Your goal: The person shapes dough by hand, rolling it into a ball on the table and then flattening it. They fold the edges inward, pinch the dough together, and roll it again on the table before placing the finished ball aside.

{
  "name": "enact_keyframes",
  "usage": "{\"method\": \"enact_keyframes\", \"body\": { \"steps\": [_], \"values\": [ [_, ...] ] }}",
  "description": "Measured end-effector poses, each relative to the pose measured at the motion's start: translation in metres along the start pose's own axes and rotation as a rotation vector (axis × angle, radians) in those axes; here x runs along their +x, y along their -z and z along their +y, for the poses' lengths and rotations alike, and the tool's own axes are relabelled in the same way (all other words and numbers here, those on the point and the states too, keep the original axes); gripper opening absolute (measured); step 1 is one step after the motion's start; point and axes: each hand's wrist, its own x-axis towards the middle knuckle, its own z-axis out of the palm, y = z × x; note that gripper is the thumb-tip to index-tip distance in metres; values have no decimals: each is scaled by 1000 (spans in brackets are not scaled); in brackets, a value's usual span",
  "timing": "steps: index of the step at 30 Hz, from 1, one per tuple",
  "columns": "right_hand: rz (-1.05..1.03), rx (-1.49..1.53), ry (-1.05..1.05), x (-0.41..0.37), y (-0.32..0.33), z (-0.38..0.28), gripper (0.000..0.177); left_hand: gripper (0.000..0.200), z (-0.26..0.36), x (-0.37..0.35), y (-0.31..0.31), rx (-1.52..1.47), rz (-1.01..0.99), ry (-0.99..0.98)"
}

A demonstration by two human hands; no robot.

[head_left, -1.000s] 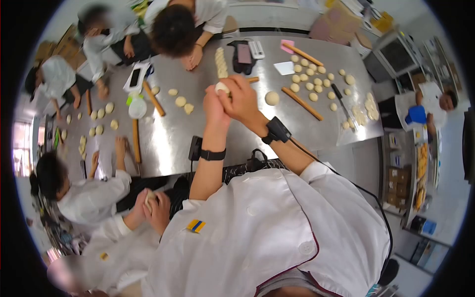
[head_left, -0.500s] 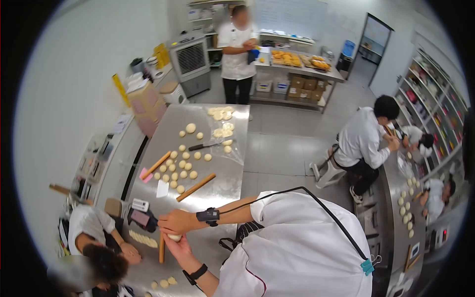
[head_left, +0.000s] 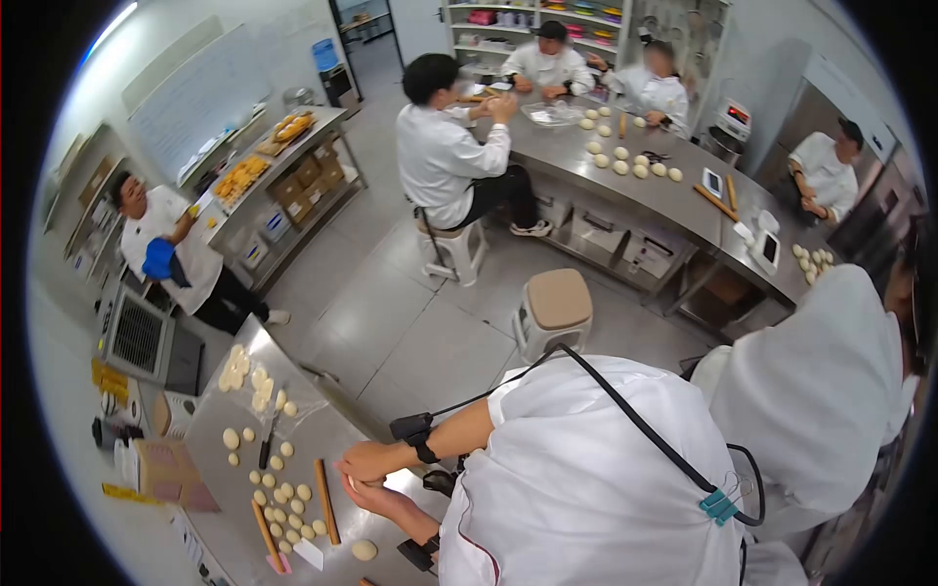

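My right hand (head_left: 369, 459) is cupped over my left hand (head_left: 379, 498), above the near end of the steel table (head_left: 210, 488). Their fingers are closed round a dough ball, of which only a small pale part shows between them. Just left of the hands lies a wooden rolling pin (head_left: 326, 500). Below them a flattened dough ball (head_left: 364, 550) rests on the table. Farther left are several small dough balls (head_left: 279, 495), another rolling pin (head_left: 266, 535), a white scraper (head_left: 309, 554) and a dark-handled knife (head_left: 265, 452).
A person in white (head_left: 801, 391) stands close on the right. A stool (head_left: 557, 311) stands beyond my arms. Several people are around the second steel table (head_left: 674, 220). Another person (head_left: 166, 239) stands by a table with baked goods (head_left: 239, 181) at the upper left.
The view has swung right, so the table now appears lower left and the second table fully shows. My hands stay together, and the dough ball between them is more hidden.
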Motion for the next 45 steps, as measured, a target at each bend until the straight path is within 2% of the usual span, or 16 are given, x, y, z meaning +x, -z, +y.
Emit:
{"method": "enact_keyframes", "body": {
  "steps": [3,4,7,10,13,17,22,26,28,33,35,36,39,40,44,45],
  "values": [
    [332,-255,194,-7,14,27,53,56,-10,8,-29,-216,-171,115],
    [353,-141,85,-14,23,23,46,56,-12,9,-35,-217,-184,126],
    [491,-155,207,-29,48,22,43,57,-12,10,-60,-235,12,147],
    [481,-156,206,-25,58,12,41,53,-14,25,-52,-409,-220,404],
    [461,-239,369,-25,58,-7,41,49,18,12,-53,-515,-137,478],
    [402,-295,481,-18,44,-14,42,48,15,28,-36,-488,-105,459],
    [432,-306,488,-3,33,5,43,36,-1,37,-34,-178,-58,88],
    [484,-256,382,8,29,22,44,33,0,34,-41,-134,31,-18],
    [371,-146,184,4,41,11,43,35,-13,37,-40,273,37,-155],
    [13,445,-435,-5,59,11,43,38,-48,49,-31,449,-79,-245],
    [25,509,-491,1,55,29,42,46,-45,43,-29,517,-164,-258],
    [141,297,-283,12,46,52,42,46,-48,43,-30,517,-173,-255],
    [295,-87,36,13,52,58,40,52,-49,38,-37,300,-156,-141],
    [331,-254,150,10,55,52,39,56,-33,29,-44,66,-135,60],
    [406,-139,161,-11,53,28,35,62,10,24,-38,-434,-241,606],
    [367,-232,297,-15,54,28,34,62,15,26,-37,-435,-242,606]
  ]
}}
